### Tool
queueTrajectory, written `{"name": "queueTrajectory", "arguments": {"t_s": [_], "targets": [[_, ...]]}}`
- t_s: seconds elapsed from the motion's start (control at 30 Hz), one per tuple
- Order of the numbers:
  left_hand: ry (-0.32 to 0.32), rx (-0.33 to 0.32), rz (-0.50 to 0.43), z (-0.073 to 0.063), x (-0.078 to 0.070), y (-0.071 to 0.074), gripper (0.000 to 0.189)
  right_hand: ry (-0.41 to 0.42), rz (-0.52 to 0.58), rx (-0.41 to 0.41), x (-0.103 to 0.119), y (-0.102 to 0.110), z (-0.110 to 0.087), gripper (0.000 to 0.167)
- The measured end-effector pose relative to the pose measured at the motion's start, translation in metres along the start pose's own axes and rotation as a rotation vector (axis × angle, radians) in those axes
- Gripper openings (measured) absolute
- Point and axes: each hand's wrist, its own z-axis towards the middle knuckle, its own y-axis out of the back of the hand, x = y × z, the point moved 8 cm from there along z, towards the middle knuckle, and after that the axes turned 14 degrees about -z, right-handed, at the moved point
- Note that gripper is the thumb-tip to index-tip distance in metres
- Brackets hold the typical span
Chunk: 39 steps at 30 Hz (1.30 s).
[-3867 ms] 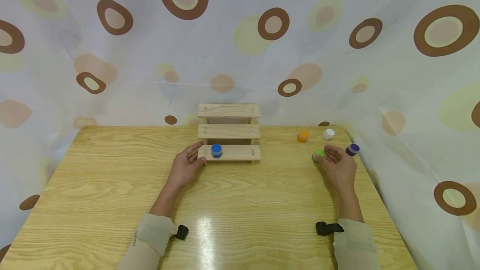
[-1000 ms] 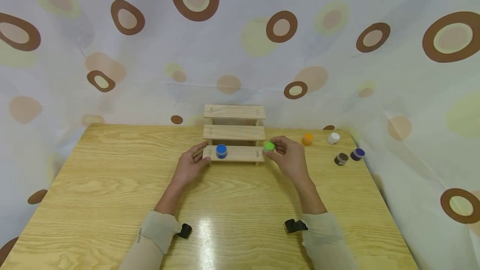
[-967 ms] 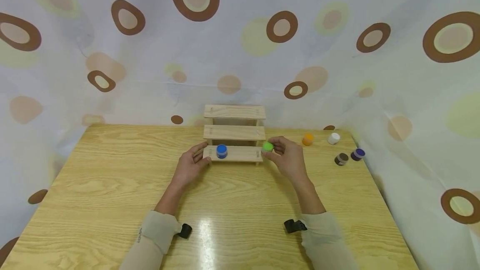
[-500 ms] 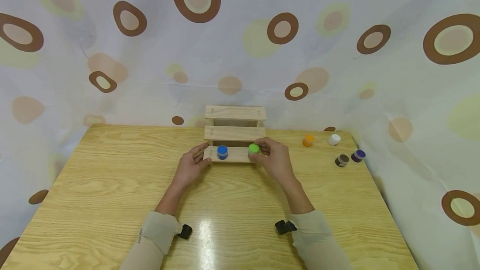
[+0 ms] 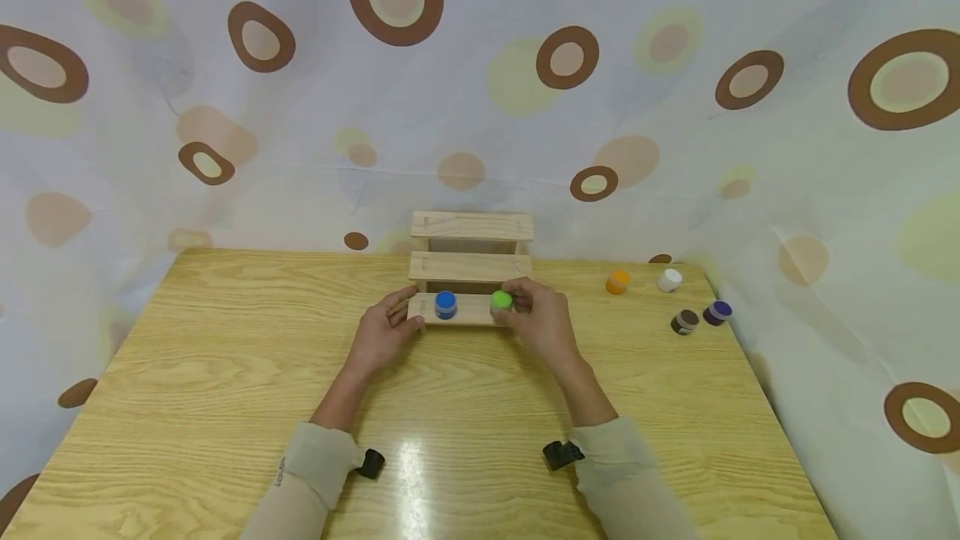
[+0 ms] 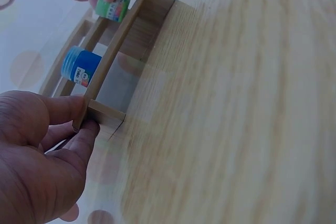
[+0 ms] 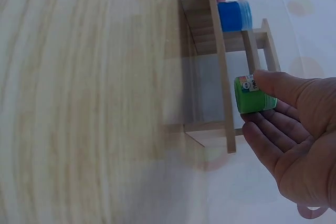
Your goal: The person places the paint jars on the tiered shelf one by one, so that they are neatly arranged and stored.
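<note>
A three-step wooden display shelf (image 5: 471, 267) stands at the back middle of the table. My left hand (image 5: 378, 336) grips the left end of its lowest step, thumb on top and fingers underneath in the left wrist view. On that step, toward the left, a blue paint jar (image 5: 446, 304) sits upright. My right hand (image 5: 546, 325) pinches a green paint jar (image 7: 250, 97) between thumb and fingers over the right part of the same step. In the right wrist view a narrow gap shows between the green jar and the board.
Right of the shelf, on the wooden table (image 5: 480, 407), stand an orange jar (image 5: 618, 282), a white jar (image 5: 670, 280), a dark brown jar (image 5: 685, 322) and a purple jar (image 5: 717, 312). A patterned cloth (image 5: 300, 123) hangs behind the table and along its right side.
My right hand has taken the green jar from the table's right side and carried it left over the lowest step. My left hand keeps its hold on the shelf end.
</note>
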Motion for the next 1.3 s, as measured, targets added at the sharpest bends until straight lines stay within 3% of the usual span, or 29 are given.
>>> {"name": "queueTrajectory", "arguments": {"t_s": [0.67,1.3], "targets": [[-0.001,-0.003,-0.007,0.002,0.000,0.000,0.062,0.017,0.053,-0.011,-0.005,-0.004,-0.003,0.046],[0.004,-0.001,-0.018,0.001,0.001,0.000,0.063,-0.009,0.083,-0.079,-0.034,0.034,-0.016,0.046]]}}
